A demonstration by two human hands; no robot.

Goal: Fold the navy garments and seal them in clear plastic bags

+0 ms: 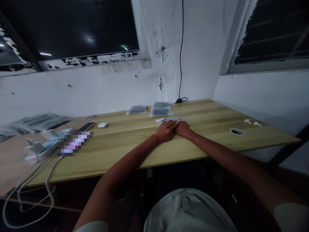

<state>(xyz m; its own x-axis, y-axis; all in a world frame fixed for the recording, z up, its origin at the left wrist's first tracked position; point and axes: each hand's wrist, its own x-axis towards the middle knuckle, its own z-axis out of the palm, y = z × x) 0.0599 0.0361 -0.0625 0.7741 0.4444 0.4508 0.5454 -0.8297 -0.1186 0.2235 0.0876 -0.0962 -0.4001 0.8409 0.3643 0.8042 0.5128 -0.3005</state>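
Observation:
On the table, a pale, flat plastic bag lies partly under my hands, so much of it is hidden. My left hand is laid flat, its fingers stretched toward the right and meeting my right hand. Close against it, my right hand rests at the bag's near right side; its fingers are mostly hidden and dark. Behind the hands are a few similar flat bags with dark contents: one bag on the left and a bag on the right, with another overlapping behind it.
The wooden table meets the wall. At left are a power strip with looping cables, a blurred-out phone, a dark phone, a white earbud case and piled bags. Keys and a grommet hole are at right.

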